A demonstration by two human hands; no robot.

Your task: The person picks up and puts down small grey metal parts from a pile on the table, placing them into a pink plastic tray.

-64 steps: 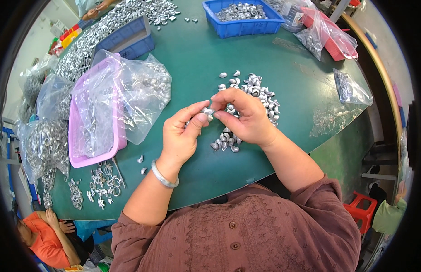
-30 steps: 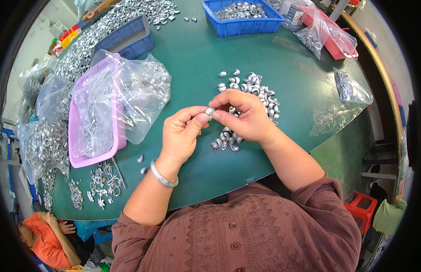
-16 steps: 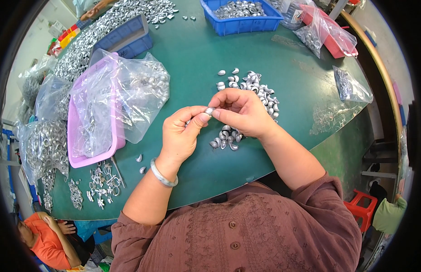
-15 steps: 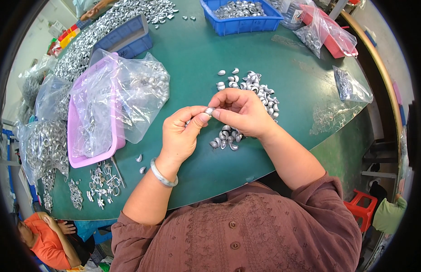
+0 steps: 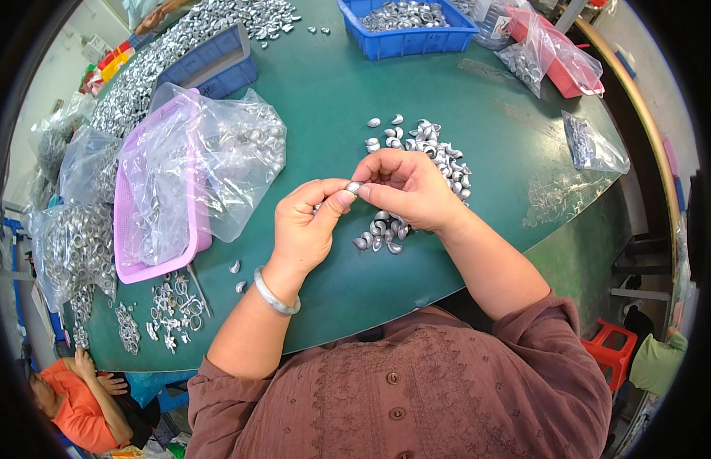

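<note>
Fingers [image 5: 322,188], left hand [image 5: 303,228] and right hand [image 5: 416,193]: pinching one small silvery metal piece [image 5: 354,187] (rounded) | curved silver-grey metal pieces [image 5: 456,170]: loose heap around right hand, green tabletop [image 5: 325,99]

A hand could travel over the green tabletop [image 5: 325,99] along the broad lane between the clear bag [image 5: 248,176] draped over the lilac basket [image 5: 196,245] and the heap of silver pieces [image 5: 453,164], with the blue tray [image 5: 401,46] standing across its far end. The left hand [image 5: 303,229] and right hand [image 5: 413,191], meeting at one small silver piece [image 5: 354,188], block the near middle, though bare surface lies between the forearms. Leftward, two loose pieces [image 5: 237,277] and the basket's wall obstruct; rightward, beyond the heap, room runs to the flat clear packet [image 5: 596,145].
</note>
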